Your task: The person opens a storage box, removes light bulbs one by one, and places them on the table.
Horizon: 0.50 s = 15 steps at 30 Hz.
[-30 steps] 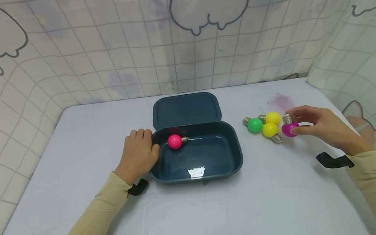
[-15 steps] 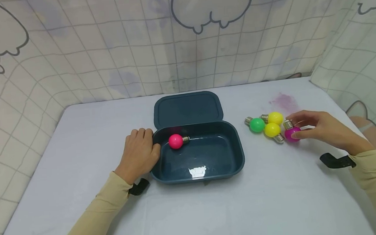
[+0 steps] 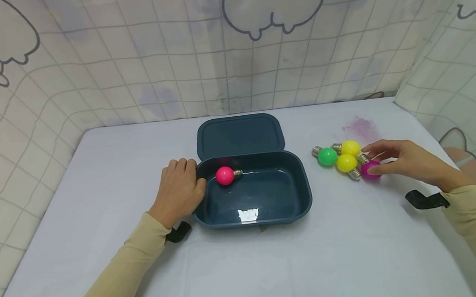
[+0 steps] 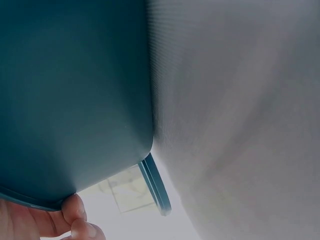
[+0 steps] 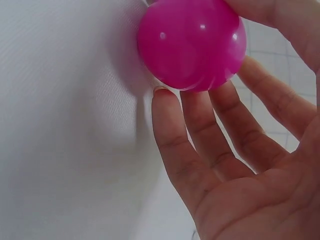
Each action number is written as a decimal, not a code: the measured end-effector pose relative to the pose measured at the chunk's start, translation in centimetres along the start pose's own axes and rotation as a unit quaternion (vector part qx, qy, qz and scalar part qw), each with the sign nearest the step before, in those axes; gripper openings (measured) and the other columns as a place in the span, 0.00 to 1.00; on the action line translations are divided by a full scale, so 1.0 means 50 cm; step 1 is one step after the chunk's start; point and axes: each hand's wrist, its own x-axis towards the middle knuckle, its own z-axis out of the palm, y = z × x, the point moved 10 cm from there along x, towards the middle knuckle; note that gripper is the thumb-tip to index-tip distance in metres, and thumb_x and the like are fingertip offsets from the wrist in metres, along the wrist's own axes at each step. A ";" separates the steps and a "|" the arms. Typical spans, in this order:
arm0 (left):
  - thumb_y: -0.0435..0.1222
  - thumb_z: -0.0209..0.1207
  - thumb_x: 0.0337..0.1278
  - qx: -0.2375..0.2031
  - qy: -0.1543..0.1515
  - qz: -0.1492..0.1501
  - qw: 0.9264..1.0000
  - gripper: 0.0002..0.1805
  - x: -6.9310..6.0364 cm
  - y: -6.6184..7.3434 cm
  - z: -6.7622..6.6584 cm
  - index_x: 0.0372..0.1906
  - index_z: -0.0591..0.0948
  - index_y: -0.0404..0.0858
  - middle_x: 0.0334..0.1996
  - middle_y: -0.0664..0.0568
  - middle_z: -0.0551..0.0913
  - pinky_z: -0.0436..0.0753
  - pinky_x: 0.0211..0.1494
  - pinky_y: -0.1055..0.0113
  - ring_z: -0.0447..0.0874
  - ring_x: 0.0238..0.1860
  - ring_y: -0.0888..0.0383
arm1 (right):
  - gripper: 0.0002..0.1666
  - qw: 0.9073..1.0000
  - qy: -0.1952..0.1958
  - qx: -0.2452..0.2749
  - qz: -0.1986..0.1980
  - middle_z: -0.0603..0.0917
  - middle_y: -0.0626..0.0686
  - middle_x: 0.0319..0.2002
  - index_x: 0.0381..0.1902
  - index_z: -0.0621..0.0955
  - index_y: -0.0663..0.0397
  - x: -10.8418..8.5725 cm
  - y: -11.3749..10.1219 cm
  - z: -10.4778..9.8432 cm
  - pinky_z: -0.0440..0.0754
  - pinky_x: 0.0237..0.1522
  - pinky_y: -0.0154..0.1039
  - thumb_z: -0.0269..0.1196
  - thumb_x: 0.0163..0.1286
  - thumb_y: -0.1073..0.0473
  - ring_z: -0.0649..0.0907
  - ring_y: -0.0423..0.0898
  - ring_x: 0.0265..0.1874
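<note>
My left hand (image 3: 179, 186) grips the left rim of a dark teal plastic box (image 3: 263, 222). In the left wrist view, its fingertips (image 4: 75, 207) curl over the rim. A pink light bulb (image 3: 225, 175) lies inside the box, near its left end. On the right, my right hand (image 3: 410, 163) holds a magenta light bulb (image 3: 371, 171) between thumb and fingers, low at the table and tilted, its metal base pointing up and left. Close beside it lie two yellow light bulbs (image 3: 347, 163) and a green light bulb (image 3: 327, 156). In the right wrist view, the magenta globe (image 5: 192, 45) hides its own base.
Behind the box lies its flat dark teal lid (image 3: 240, 134). A white cloth (image 3: 245, 270) covers the table, with a pinkish stain (image 3: 361, 129) at the back right. Grid-patterned fabric (image 3: 200, 69) hangs along the back and sides.
My right hand has lowered the magenta bulb to the table beside the yellow bulbs, and the bulb has tilted. The left hand keeps its grip on the box. The head view has shifted slightly.
</note>
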 end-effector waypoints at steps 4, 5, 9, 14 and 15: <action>0.37 0.48 0.60 -0.004 -0.003 -0.002 1.000 0.10 0.000 0.001 -0.001 0.34 0.72 0.33 0.30 0.43 0.72 0.68 0.41 0.55 0.67 0.36 0.47 | 0.32 1.000 -0.001 -0.002 -0.002 0.85 0.49 0.55 0.68 0.76 0.46 -0.001 -0.009 -0.005 0.81 0.45 0.27 0.70 0.68 0.48 0.79 0.22 0.46; 0.37 0.48 0.60 -0.005 -0.003 -0.002 1.000 0.10 0.000 0.001 0.000 0.35 0.73 0.33 0.30 0.43 0.72 0.68 0.42 0.55 0.67 0.36 0.46 | 0.32 1.000 0.000 -0.004 -0.004 0.85 0.48 0.55 0.68 0.76 0.47 -0.001 -0.012 -0.007 0.81 0.45 0.27 0.70 0.68 0.48 0.79 0.22 0.46; 0.38 0.48 0.60 -0.005 0.003 -0.001 1.000 0.10 -0.001 0.003 -0.002 0.35 0.73 0.33 0.30 0.43 0.73 0.69 0.42 0.54 0.68 0.36 0.46 | 0.33 1.000 0.009 -0.014 -0.006 0.86 0.48 0.55 0.68 0.77 0.47 -0.003 -0.022 -0.019 0.81 0.45 0.26 0.70 0.68 0.48 0.80 0.21 0.46; 0.38 0.48 0.61 -0.004 -0.002 -0.006 1.000 0.11 -0.002 0.002 -0.002 0.37 0.74 0.33 0.31 0.43 0.74 0.70 0.43 0.54 0.69 0.37 0.46 | 0.34 0.999 0.022 -0.023 0.007 0.85 0.51 0.56 0.68 0.77 0.46 -0.004 -0.040 -0.042 0.81 0.44 0.26 0.71 0.67 0.44 0.79 0.22 0.45; 0.39 0.49 0.61 -0.004 -0.005 -0.008 1.000 0.11 -0.002 0.001 -0.001 0.37 0.74 0.33 0.32 0.43 0.74 0.70 0.43 0.54 0.69 0.38 0.46 | 0.34 0.999 0.024 -0.025 0.009 0.85 0.50 0.56 0.68 0.77 0.45 -0.005 -0.045 -0.047 0.81 0.44 0.26 0.70 0.67 0.43 0.79 0.22 0.45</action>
